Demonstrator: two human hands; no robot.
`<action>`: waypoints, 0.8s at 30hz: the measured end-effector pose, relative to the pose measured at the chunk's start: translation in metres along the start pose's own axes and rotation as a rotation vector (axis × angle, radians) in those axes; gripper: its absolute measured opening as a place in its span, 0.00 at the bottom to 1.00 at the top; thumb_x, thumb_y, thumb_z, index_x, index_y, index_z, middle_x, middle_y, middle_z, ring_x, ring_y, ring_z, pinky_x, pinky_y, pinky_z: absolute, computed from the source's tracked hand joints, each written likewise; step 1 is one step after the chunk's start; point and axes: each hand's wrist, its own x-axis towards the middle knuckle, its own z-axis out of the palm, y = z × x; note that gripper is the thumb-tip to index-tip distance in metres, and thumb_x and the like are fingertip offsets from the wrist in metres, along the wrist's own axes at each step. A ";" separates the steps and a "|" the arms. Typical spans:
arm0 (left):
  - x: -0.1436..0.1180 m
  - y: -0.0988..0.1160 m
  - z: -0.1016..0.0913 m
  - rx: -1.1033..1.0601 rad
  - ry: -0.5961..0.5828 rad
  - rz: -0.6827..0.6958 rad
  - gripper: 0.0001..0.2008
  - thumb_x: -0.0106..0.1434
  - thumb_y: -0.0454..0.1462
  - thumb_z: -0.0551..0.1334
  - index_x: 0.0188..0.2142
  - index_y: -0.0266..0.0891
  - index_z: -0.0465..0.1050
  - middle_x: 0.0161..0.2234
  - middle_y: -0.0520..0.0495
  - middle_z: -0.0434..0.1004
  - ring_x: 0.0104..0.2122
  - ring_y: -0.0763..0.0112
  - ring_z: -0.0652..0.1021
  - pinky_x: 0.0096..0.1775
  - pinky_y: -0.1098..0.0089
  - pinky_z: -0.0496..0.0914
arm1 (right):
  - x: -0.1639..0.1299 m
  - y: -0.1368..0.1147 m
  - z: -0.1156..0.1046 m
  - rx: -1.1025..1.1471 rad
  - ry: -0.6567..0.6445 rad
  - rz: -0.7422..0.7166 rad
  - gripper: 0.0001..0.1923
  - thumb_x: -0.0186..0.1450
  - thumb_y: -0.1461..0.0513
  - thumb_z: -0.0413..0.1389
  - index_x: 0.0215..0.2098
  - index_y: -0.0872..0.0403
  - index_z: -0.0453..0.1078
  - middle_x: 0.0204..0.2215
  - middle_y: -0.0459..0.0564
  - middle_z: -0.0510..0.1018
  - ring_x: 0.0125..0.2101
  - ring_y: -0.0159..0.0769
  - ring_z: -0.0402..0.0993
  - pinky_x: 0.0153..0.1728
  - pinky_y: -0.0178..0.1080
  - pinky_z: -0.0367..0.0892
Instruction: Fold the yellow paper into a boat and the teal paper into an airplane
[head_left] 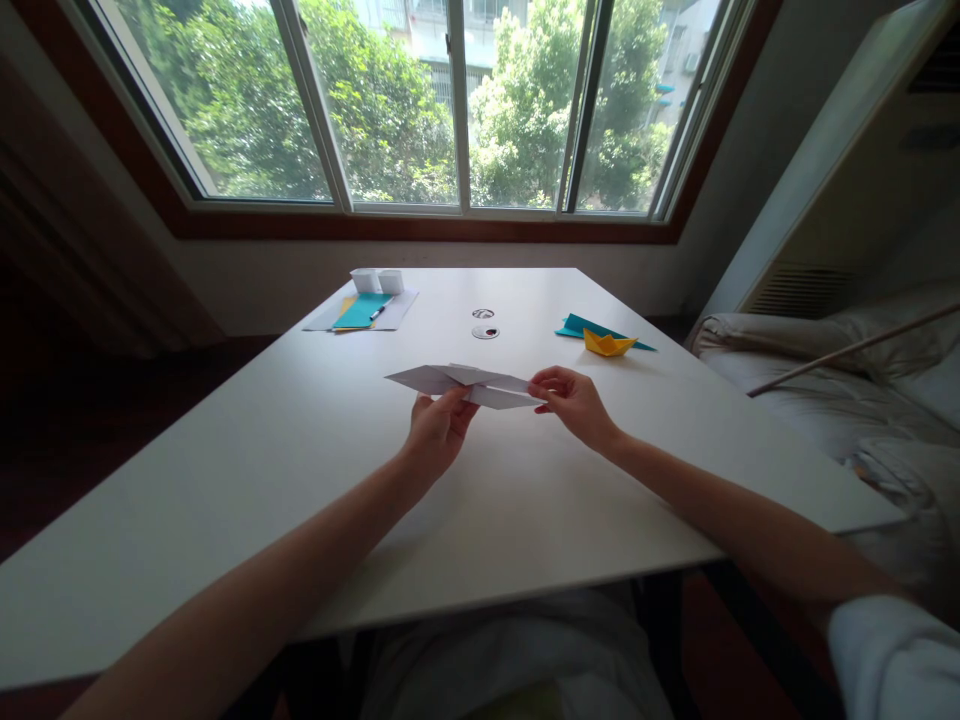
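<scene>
No brand, label or writing can be read anywhere in the view.

The left hand (pixel 437 428) has its fingers (pixel 459 402) closed in a pinch on the folded white paper (pixel 465 385), gripping it from below near its middle. The right hand (pixel 574 403) pinches the paper's right end, its fingers curled tight on the tip. Both hands hold the paper up just above the white surface (pixel 300 440) — it does not lie flat on it.

The paper is long and narrow, folded into layers that taper to a point at the left end, with a crease running along its length and an upper flap lying over the lower one. It sits roughly level, out in front of the person, over the middle of the surface.

Farther off on the right lies a small yellow paper boat (pixel 609 344), resting partly on a teal sheet (pixel 581 325). At the far left corner a white sheet (pixel 364 312) carries a teal paper piece (pixel 361 311) with a yellow edge showing under it, a pen (pixel 379 311) just beside it, and two small white boxes (pixel 377 281) behind. Two small round discs (pixel 484 323) lie near the middle of the far half. Beyond the surface, a wide window (pixel 450 100) shows green trees — and to the right a bed with pale bedding (pixel 825 370).
</scene>
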 end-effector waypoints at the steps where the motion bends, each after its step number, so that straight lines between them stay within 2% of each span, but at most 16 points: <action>1: 0.000 0.000 0.000 -0.001 0.002 -0.005 0.22 0.45 0.24 0.64 0.40 0.36 0.66 0.32 0.49 0.77 0.33 0.71 0.76 0.38 0.71 0.71 | 0.000 -0.001 0.000 -0.005 0.004 -0.004 0.16 0.54 0.52 0.59 0.33 0.55 0.67 0.34 0.51 0.76 0.33 0.36 0.74 0.30 0.39 0.73; 4: 0.000 0.000 -0.001 0.002 0.002 -0.015 0.22 0.46 0.24 0.63 0.42 0.37 0.66 0.32 0.49 0.77 0.33 0.72 0.77 0.38 0.71 0.71 | -0.001 -0.004 -0.001 -0.124 0.013 -0.070 0.14 0.56 0.52 0.56 0.34 0.54 0.68 0.39 0.52 0.76 0.33 0.37 0.74 0.33 0.41 0.72; 8: 0.001 0.000 -0.002 0.021 0.030 -0.041 0.22 0.47 0.24 0.63 0.43 0.37 0.65 0.32 0.49 0.77 0.32 0.72 0.77 0.36 0.72 0.72 | -0.004 -0.008 -0.002 -0.336 -0.021 -0.248 0.11 0.62 0.55 0.50 0.36 0.53 0.67 0.41 0.52 0.75 0.35 0.37 0.73 0.37 0.43 0.70; 11: 0.002 0.001 -0.002 0.032 0.073 -0.051 0.21 0.48 0.23 0.62 0.42 0.37 0.65 0.32 0.49 0.76 0.30 0.72 0.77 0.33 0.73 0.72 | -0.004 -0.005 -0.003 -0.320 -0.089 -0.238 0.10 0.63 0.55 0.48 0.36 0.52 0.64 0.42 0.51 0.73 0.36 0.36 0.73 0.36 0.41 0.70; 14: 0.003 0.001 -0.001 0.020 0.120 -0.041 0.17 0.50 0.23 0.60 0.39 0.36 0.64 0.31 0.49 0.76 0.29 0.72 0.77 0.32 0.74 0.73 | -0.002 0.000 -0.004 -0.264 -0.091 -0.176 0.11 0.61 0.54 0.52 0.36 0.53 0.63 0.39 0.50 0.73 0.31 0.34 0.74 0.32 0.39 0.71; 18: 0.004 0.001 -0.001 0.008 0.149 -0.048 0.13 0.51 0.23 0.59 0.35 0.36 0.63 0.31 0.48 0.75 0.28 0.73 0.77 0.32 0.74 0.73 | -0.002 0.002 -0.006 -0.218 -0.047 -0.187 0.11 0.57 0.55 0.56 0.33 0.54 0.64 0.29 0.48 0.75 0.28 0.34 0.75 0.32 0.38 0.71; 20: 0.004 0.000 -0.002 0.007 0.146 -0.056 0.13 0.51 0.23 0.59 0.34 0.36 0.63 0.31 0.48 0.75 0.28 0.73 0.77 0.32 0.74 0.73 | -0.003 0.000 -0.007 -0.236 -0.083 -0.240 0.08 0.59 0.57 0.55 0.32 0.54 0.65 0.27 0.47 0.75 0.28 0.34 0.75 0.33 0.38 0.71; 24: 0.007 0.000 -0.006 0.088 0.154 -0.062 0.11 0.52 0.24 0.59 0.34 0.36 0.61 0.30 0.48 0.74 0.26 0.75 0.75 0.29 0.75 0.72 | -0.006 -0.005 -0.009 -0.362 -0.220 -0.360 0.07 0.59 0.58 0.55 0.31 0.53 0.69 0.28 0.47 0.76 0.30 0.33 0.73 0.32 0.36 0.70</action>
